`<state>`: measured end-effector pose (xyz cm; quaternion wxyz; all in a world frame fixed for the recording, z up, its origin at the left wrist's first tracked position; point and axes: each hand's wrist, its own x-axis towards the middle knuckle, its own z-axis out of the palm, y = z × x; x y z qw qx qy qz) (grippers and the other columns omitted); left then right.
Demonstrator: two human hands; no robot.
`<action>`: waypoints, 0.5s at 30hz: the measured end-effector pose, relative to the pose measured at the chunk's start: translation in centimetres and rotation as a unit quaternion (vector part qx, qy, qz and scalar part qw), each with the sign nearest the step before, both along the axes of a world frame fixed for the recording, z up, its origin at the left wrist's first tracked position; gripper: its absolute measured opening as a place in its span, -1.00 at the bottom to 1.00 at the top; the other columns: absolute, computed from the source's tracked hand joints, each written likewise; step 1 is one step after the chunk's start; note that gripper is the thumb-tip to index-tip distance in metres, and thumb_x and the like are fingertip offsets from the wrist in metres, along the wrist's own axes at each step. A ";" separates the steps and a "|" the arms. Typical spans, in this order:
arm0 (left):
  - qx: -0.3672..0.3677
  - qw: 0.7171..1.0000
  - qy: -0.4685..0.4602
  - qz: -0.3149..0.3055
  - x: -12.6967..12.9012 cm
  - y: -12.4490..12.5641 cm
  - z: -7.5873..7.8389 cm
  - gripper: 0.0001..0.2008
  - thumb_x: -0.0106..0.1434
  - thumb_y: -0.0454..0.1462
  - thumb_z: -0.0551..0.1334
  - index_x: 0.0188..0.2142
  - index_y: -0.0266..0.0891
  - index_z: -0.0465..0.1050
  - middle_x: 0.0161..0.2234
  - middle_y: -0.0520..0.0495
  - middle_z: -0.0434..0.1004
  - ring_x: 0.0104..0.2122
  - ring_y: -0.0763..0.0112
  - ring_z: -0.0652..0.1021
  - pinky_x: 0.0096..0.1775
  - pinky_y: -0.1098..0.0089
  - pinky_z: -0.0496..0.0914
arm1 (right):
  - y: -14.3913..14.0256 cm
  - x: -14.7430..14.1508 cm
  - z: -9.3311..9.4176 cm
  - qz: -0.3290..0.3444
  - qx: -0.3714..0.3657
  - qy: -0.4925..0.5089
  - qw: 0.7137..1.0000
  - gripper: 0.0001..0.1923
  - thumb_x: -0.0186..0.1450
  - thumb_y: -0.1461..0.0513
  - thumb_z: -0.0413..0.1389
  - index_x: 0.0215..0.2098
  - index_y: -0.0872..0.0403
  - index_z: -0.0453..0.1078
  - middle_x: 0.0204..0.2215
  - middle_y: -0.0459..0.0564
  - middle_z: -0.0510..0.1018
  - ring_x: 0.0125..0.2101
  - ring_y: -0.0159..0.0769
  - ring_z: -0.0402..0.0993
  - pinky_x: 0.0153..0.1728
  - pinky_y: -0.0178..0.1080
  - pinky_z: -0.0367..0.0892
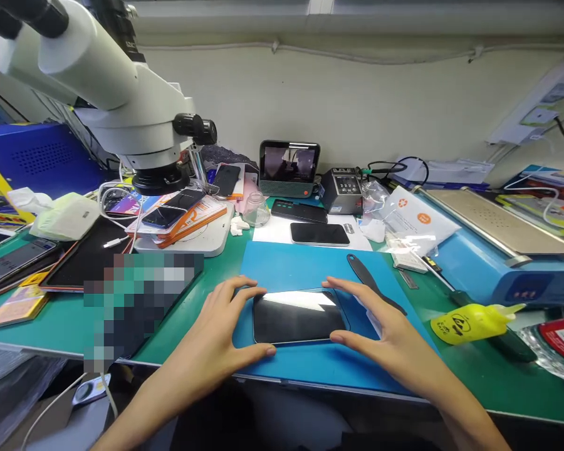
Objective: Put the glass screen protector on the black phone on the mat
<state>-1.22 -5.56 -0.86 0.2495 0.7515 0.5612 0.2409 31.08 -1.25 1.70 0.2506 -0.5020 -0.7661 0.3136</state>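
A black phone lies flat, screen up, on a blue mat at the near edge of the green table. The left hand frames the phone's left end, fingers spread, thumb at the near corner and fingertips at the far corner. The right hand frames the right end in the same manner, thumb near and index finger on the far edge. Neither hand closes around the phone; both rest open against its edges. A black pry tool lies on the mat just beyond the right hand. A yellow bottle lies on its side to the right. Farther back lie two more dark phones; a microscope stands at the far left.
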 end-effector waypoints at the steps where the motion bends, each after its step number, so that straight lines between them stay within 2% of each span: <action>1: 0.004 1.000 0.006 0.000 0.0 0.0 0.0 -0.37 0.35 -0.06 0.42 0.32 0.18 0.26 0.40 -0.05 0.19 0.44 -0.02 0.23 0.43 -0.17 0.20 | 0.0 0.0 0.0 -0.001 -0.002 -0.007 1.000 -0.29 0.33 -0.17 0.32 0.39 -0.29 0.34 0.38 -0.10 0.47 0.39 0.05 0.36 0.43 0.14 0.27; 5: 0.014 1.000 0.024 -0.011 0.0 0.2 0.1 -0.39 0.37 -0.05 0.41 0.33 0.15 0.26 0.39 -0.09 0.23 0.43 -0.03 0.25 0.41 -0.17 0.22 | 0.0 -0.1 -0.1 -0.007 -0.017 -0.021 1.000 -0.27 0.34 -0.18 0.31 0.41 -0.30 0.31 0.39 -0.11 0.47 0.39 0.06 0.37 0.41 0.13 0.31; 15: 0.025 0.999 0.030 -0.009 -0.1 0.2 0.3 -0.35 0.33 -0.03 0.44 0.34 0.10 0.29 0.39 -0.08 0.27 0.42 -0.02 0.28 0.41 -0.09 0.24 | 0.2 -0.1 -0.2 -0.005 -0.032 -0.041 0.999 -0.24 0.32 -0.19 0.31 0.42 -0.33 0.30 0.40 -0.16 0.45 0.41 0.06 0.33 0.44 0.16 0.23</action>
